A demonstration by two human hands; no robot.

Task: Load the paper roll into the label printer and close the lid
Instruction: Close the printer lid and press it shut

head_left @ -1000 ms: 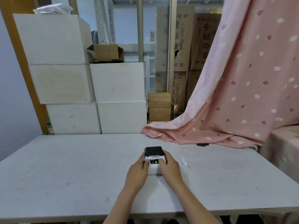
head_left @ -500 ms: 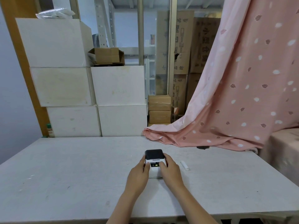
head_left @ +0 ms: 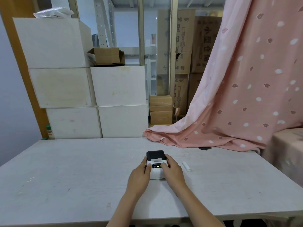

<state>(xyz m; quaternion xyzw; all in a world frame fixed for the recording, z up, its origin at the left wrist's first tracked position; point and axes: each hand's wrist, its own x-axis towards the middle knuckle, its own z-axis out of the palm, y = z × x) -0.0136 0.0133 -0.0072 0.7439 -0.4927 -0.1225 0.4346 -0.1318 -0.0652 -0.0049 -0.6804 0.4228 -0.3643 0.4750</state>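
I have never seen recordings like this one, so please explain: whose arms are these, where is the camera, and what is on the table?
There is no machine here. The picture comes from a wide-angle camera worn on a person's head, looking forward and down, so the two bare arms at the bottom belong to that person. The left hand and the right hand grip the two sides of a small white printer with a dark lid, which looks closed. A green light shows on the printer's front. It stands on a pale table. To the right of it lies a small white object, untouched; what it is cannot be told. A pink cloth hangs down onto the table's far edge.
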